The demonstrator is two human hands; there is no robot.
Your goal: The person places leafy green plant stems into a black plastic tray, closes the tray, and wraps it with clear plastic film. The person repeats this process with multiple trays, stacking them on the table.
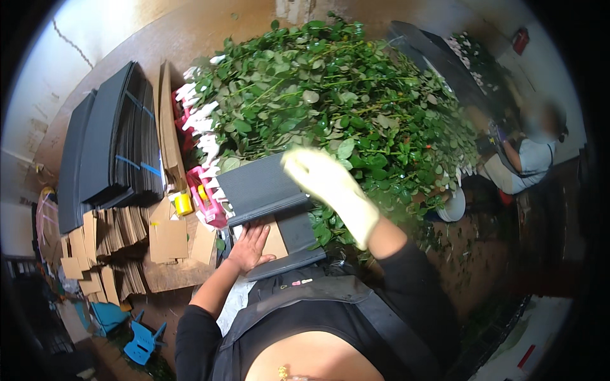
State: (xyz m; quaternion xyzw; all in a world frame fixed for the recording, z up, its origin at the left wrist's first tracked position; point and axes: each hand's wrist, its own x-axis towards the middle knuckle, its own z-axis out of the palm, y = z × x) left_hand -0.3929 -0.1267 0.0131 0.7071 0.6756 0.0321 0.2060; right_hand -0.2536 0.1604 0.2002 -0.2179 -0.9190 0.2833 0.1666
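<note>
Corrugated sheet [260, 185] appears part-folded, rose stems [330, 95] heaped outside, left hand [248, 249] spread flat, grip of gloved right hand [316, 176] undeterminable.

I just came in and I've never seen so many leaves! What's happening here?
A person is handling a dark corrugated sheet. Their bare left hand is spread out on brown cardboard by its near edge. Their gloved right hand is at the sheet's far right corner; its grip is hard to see. A big heap of leafy green stems lies beyond.
</note>
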